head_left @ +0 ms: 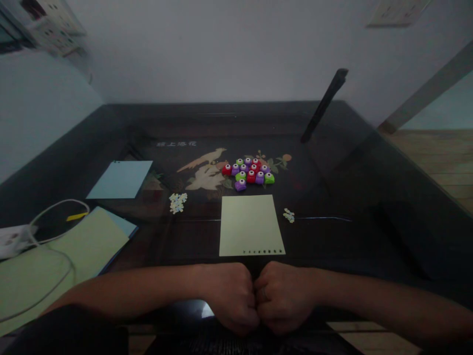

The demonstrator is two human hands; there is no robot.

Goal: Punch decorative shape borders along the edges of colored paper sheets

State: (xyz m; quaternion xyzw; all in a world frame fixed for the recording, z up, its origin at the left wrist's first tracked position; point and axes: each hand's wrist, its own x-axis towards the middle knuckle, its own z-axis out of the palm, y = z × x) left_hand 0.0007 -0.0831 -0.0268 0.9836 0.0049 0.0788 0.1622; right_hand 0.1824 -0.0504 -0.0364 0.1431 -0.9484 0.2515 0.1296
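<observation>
Balled into fists, knuckles touching: left hand (229, 296) and right hand (283, 296). Just beyond, flat: pale green sheet (251, 224), tiny holes along near edge

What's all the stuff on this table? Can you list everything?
small punches: about thirteen, red, purple and green, clustered mid-table
paper sheet: one, pale green, holes along its near edge, just beyond the hands
blue sheet: one, light blue, left
paper stack: pale green over blue, near left
cut-out piles: two, pale, either side of the paper sheet
power strip: one, white, with cable, far left
bar: one, black, leaning, back right
table: one, dark, bird picture
left hand: fist, near edge
right hand: fist, touching the left
</observation>
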